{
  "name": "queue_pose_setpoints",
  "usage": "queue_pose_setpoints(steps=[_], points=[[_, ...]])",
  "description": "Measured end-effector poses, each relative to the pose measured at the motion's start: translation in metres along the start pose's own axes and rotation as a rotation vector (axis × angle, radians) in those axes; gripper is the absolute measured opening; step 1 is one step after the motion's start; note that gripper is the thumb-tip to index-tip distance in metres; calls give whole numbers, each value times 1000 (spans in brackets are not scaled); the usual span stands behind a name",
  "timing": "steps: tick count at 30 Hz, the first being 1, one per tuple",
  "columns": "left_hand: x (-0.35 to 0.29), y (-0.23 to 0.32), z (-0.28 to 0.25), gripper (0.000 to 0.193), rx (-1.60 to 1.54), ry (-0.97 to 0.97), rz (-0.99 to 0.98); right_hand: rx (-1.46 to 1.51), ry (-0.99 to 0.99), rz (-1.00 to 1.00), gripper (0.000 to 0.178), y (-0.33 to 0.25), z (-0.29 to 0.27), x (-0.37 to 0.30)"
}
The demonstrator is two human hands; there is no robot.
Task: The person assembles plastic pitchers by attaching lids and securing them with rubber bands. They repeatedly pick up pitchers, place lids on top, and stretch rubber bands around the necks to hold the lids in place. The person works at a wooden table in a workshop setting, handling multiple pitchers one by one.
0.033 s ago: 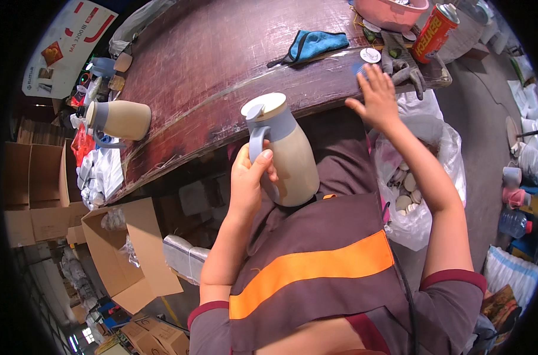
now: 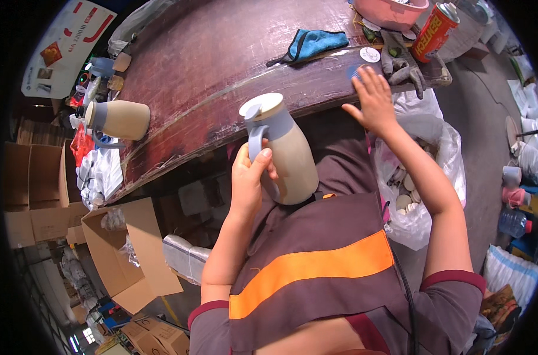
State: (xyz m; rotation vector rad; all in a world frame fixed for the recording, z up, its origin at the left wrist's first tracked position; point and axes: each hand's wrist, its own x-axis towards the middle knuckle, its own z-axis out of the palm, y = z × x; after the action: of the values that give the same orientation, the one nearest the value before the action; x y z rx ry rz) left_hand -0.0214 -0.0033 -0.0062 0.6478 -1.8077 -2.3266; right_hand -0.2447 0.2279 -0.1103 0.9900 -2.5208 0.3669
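My left hand (image 2: 251, 171) is closed round the grey handle of a cream and grey thermos jug (image 2: 295, 160), which leans over my lap with its white lid up. Stretched out over the table's near edge, my right hand (image 2: 375, 103) has its fingers extended and thumb apart. By its fingertips shows a small blue patch (image 2: 354, 72); whether they touch it I cannot tell. A white round disc (image 2: 369, 54) lies just beyond, beside a grey work glove (image 2: 402, 66). At the table's left edge a second thermos jug (image 2: 127, 120) lies on its side as seen here.
On the dark red table (image 2: 192, 71) are a blue cloth (image 2: 316, 45), a red spray can (image 2: 436, 32) and a pink basin (image 2: 393, 15). A plastic bag (image 2: 420, 222) with round discs stands below my right arm. An open cardboard box (image 2: 144, 248) is at lower left.
My right hand has shifted slightly left and down, away from the white disc. The jug in my left hand has moved a touch to the left.
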Motion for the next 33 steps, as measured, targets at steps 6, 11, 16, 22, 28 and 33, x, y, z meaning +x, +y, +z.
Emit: queue_pose_setpoints(steps=[6,11,16,22,28,33], points=[[1,-8,1,30,-279,55,-72,273,79,-86,33,3,5,3],[1,-32,-12,25,-346,143,-74,1021,33,227,16,-42,-11,3],[2,-27,-18,26,98,48,-56,1429,-347,387,17,-132,-45,-4],[-4,-38,-19,19,154,87,103,1542,-523,320,22,-163,-52,-6],[-5,-28,-27,14,-116,368,229,1751,-825,384,16,-134,-58,-10],[-14,-18,-5,15,-77,344,414,1958,-566,319,17,-138,-85,4]])
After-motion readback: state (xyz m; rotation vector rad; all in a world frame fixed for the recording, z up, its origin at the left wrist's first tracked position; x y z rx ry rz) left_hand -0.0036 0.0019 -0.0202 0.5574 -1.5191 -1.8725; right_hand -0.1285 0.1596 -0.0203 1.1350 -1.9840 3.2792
